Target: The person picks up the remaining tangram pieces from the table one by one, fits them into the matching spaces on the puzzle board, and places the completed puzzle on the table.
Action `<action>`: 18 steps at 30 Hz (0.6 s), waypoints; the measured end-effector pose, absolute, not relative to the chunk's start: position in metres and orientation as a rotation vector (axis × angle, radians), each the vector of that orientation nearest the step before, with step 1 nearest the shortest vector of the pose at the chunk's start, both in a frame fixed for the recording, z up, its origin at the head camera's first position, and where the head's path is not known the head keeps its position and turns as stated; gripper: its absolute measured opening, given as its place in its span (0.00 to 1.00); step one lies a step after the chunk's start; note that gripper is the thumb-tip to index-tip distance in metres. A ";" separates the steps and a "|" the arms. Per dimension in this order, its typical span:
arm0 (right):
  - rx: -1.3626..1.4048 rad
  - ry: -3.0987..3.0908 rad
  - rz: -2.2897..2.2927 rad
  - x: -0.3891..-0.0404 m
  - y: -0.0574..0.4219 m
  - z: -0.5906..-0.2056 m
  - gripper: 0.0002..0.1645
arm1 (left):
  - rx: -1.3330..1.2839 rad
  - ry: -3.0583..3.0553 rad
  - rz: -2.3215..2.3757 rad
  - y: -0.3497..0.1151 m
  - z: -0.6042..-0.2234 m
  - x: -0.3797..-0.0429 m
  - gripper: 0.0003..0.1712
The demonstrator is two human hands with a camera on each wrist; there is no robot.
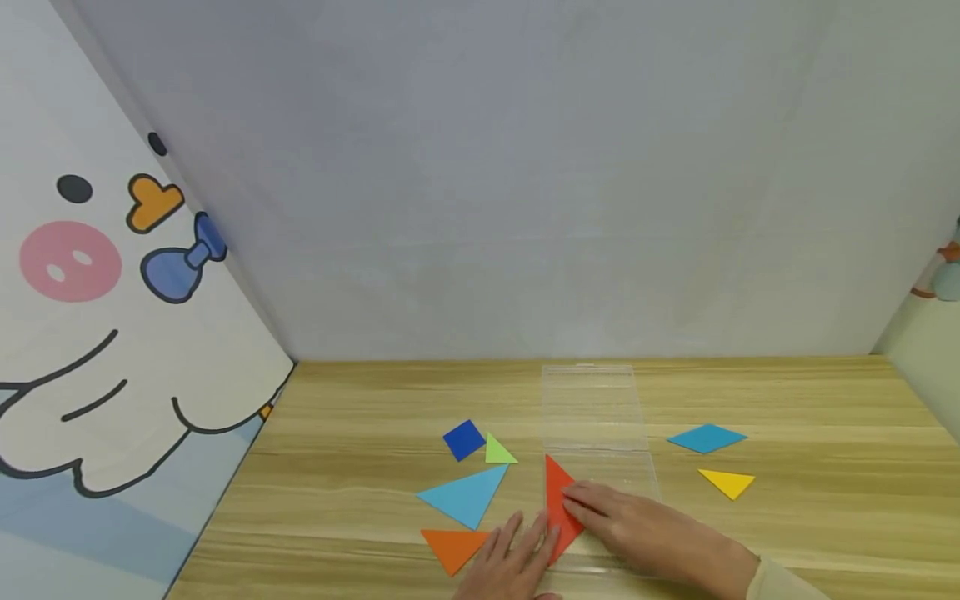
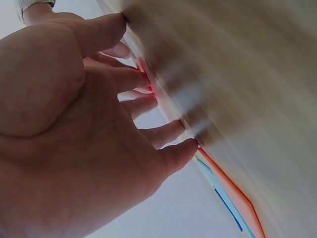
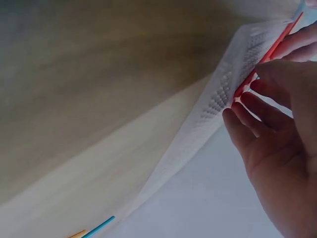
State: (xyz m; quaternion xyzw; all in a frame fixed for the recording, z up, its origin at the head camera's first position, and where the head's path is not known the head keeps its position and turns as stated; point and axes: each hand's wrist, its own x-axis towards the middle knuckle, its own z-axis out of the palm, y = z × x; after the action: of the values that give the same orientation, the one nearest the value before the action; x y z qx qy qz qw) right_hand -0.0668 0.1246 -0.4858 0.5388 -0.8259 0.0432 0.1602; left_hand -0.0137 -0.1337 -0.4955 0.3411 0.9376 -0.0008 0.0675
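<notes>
A red triangle tile (image 1: 558, 496) lies at the left edge of a clear plastic case (image 1: 592, 408), whose panels are spread flat on the table. The fingertips of my right hand (image 1: 645, 529) rest on the triangle's right part; in the right wrist view its thumb is beside the red edge (image 3: 277, 47). My left hand (image 1: 513, 562) lies with fingers extended, one fingertip touching the triangle's lower left side. Near its little finger is an orange triangle (image 1: 452, 548), partly covered. A light blue triangle (image 1: 470, 497) sits just beyond the orange one.
Left of the case are a dark blue square (image 1: 464, 440) and a light green triangle (image 1: 497, 450). To its right lie a blue parallelogram (image 1: 707, 438) and a yellow triangle (image 1: 729, 482). A pale cloth wall (image 1: 570, 183) rises behind the wooden table (image 1: 337, 467).
</notes>
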 end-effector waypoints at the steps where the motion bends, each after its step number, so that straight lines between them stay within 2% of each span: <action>1: 1.527 -2.356 0.118 -0.067 0.126 -0.487 0.22 | 1.033 2.828 -0.019 -0.133 -0.496 -0.014 0.41; 4: 1.488 -2.356 0.104 -0.066 0.130 -0.488 0.22 | 1.039 2.841 -0.040 -0.132 -0.495 -0.014 0.41; 12: 1.441 -2.389 0.148 -0.061 0.134 -0.487 0.29 | 0.947 2.762 0.029 -0.128 -0.487 -0.016 0.43; 18: 1.446 -2.414 0.166 -0.061 0.135 -0.486 0.29 | 0.926 2.731 0.063 -0.125 -0.479 -0.020 0.38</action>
State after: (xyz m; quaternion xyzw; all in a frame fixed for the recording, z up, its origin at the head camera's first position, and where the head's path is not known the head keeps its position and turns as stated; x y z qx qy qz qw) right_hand -0.0611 0.1349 -0.4856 0.5064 -0.8452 0.0582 0.1608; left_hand -0.0200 -0.1250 -0.4792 0.3184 0.9390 0.0217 0.1280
